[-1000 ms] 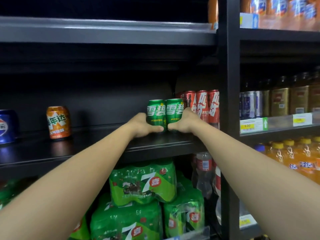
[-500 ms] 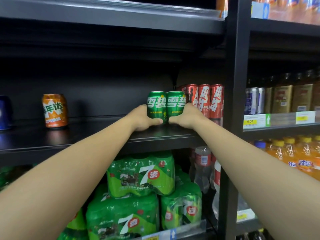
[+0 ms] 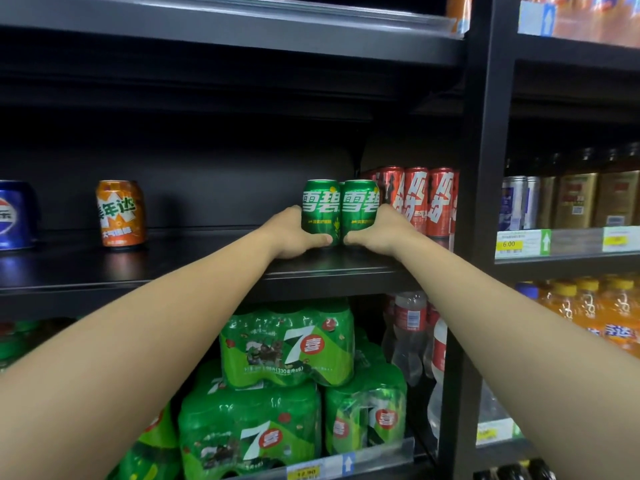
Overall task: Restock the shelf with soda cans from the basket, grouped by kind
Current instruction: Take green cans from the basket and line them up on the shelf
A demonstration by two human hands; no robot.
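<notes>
Two green cans (image 3: 339, 211) stay put on the shelf (image 3: 207, 268) beside red cans (image 3: 415, 202); left hand (image 3: 294, 233) and right hand (image 3: 377, 230) still grip one each. Release seems due.

We have both arms stretched forward and up, bare from the lower corners of the view, converging toward the front edge of the shelf. Our left hand (image 3: 294, 233) is curled with the palm turned inward to the right, thumb lying low and pointing right, fingers wrapped out of sight around what it grips. Our right hand (image 3: 379, 230) mirrors it, palm turned left, thumb low and pointing left. The two thumb tips nearly meet, just apart. Both wrists sit level, just above the shelf's front edge, forearms straight and roughly symmetrical.
</notes>
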